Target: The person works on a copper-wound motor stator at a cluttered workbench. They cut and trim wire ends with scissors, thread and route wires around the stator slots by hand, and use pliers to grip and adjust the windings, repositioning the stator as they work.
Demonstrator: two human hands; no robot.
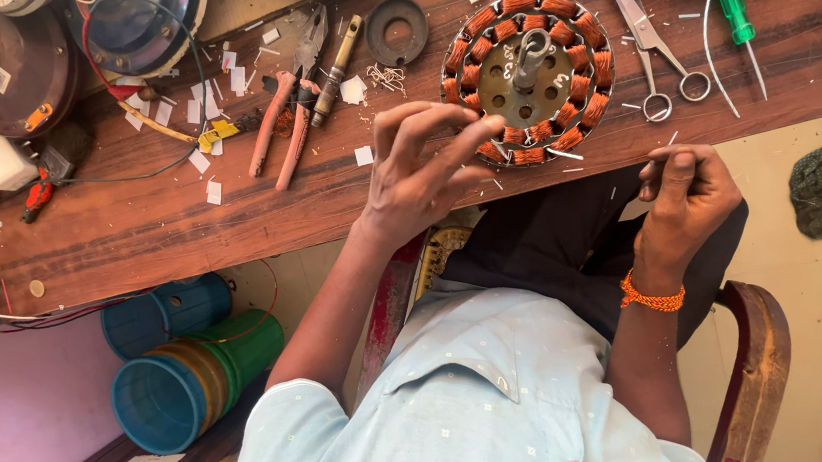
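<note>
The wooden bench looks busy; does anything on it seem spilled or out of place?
Yes. Small white paper scraps lie scattered over the wooden bench around the pliers, like loose litter. The copper-wound stator under the left hand sits close to the bench's near edge.

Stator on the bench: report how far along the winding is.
Done: copper coils fill every visible slot around the stator. In hand: the left hand fingers the ring's near edge, and the right hand pinches a thin strand, too fine to identify. Left: scissors, pliers and white scraps are out on the bench.
</note>
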